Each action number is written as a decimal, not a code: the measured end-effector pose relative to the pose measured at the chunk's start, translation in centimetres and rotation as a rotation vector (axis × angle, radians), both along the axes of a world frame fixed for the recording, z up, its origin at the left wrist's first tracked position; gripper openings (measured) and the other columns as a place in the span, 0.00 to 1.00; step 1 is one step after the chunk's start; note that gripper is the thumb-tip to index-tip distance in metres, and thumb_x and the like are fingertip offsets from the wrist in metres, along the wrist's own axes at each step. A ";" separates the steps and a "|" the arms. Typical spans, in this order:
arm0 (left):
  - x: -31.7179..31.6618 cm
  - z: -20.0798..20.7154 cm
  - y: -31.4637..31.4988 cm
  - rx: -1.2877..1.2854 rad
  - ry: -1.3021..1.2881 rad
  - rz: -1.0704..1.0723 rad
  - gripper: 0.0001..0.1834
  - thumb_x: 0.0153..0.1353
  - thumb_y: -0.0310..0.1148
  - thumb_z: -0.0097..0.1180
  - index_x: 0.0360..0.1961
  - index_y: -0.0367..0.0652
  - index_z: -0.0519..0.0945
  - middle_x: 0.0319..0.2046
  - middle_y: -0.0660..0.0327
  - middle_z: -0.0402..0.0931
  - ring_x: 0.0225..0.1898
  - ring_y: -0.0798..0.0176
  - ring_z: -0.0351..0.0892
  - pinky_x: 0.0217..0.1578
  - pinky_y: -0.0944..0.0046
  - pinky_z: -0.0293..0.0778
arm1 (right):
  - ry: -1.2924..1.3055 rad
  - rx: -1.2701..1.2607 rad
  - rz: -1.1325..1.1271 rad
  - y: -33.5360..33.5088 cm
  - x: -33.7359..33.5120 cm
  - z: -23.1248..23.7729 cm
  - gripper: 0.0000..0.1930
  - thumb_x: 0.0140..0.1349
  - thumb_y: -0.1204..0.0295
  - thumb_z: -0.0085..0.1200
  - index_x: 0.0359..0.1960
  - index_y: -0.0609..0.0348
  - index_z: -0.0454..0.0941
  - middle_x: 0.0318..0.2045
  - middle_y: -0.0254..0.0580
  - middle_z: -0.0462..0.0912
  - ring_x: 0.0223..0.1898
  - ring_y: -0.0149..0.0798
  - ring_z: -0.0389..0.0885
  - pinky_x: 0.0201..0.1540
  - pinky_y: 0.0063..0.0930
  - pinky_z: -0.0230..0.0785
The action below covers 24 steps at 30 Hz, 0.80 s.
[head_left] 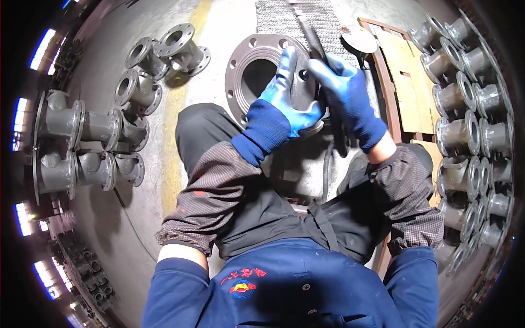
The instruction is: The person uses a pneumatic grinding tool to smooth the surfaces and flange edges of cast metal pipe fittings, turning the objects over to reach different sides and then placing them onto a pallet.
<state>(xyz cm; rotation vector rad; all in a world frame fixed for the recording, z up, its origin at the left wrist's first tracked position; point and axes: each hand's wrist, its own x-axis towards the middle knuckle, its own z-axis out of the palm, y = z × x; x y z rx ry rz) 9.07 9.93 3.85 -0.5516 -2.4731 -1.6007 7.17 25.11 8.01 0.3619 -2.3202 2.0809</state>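
Left hand: we see our left hand (287, 101), in a blue glove, laid over the rim of a round grey flange (257, 76); its fingers (285, 65) stretch up across the metal and press on it, while the thumb curls round the lower edge, so the hand grips the flange.
Right hand: our right hand (350, 101), gloved the same, is clenched round a dark, slim tool (311, 38) whose shaft runs up and left past the fingertips.
Flange: it lies directly under the left fingers and just left of the right fingers, its wide bore and ring of bolt holes open beyond the left fingertips.
Tool tip: whether it touches the flange we cannot tell.
Mat: a grey mesh mat (284, 16) lies on the floor past both sets of fingertips.
Pallet: a wooden pallet (407, 87) sits to the right of the right fingers.
Valve bodies, left: grey flanged valve bodies (98, 131) stand well to the left of the left fingers.
Valve bodies, right: more flanged castings (465, 98) are stacked beyond the pallet.
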 end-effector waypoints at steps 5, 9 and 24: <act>1.5 0.2 0.2 0.078 0.001 -0.066 0.54 0.40 0.29 0.62 0.67 0.34 0.44 0.64 0.47 0.52 0.64 0.57 0.53 0.61 0.65 0.54 | 0.153 0.035 -0.165 -0.5 2.0 -2.4 0.11 0.55 0.72 0.55 0.38 0.66 0.76 0.28 0.42 0.78 0.32 0.31 0.75 0.36 0.25 0.69; 1.6 1.2 -0.6 0.639 -0.274 -0.181 0.49 0.45 0.26 0.61 0.66 0.35 0.46 0.60 0.48 0.58 0.60 0.56 0.61 0.57 0.65 0.62 | -0.044 -0.281 0.075 -0.8 3.1 -1.6 0.16 0.59 0.70 0.55 0.46 0.67 0.74 0.33 0.38 0.80 0.32 0.28 0.76 0.36 0.22 0.70; -0.6 1.4 -1.7 0.338 -0.231 0.120 0.41 0.50 0.18 0.53 0.66 0.39 0.52 0.59 0.59 0.60 0.54 0.66 0.66 0.51 0.68 0.66 | -0.546 -0.193 0.000 3.7 7.6 -6.4 0.24 0.63 0.70 0.48 0.59 0.67 0.62 0.32 0.38 0.79 0.28 0.27 0.79 0.18 0.14 0.66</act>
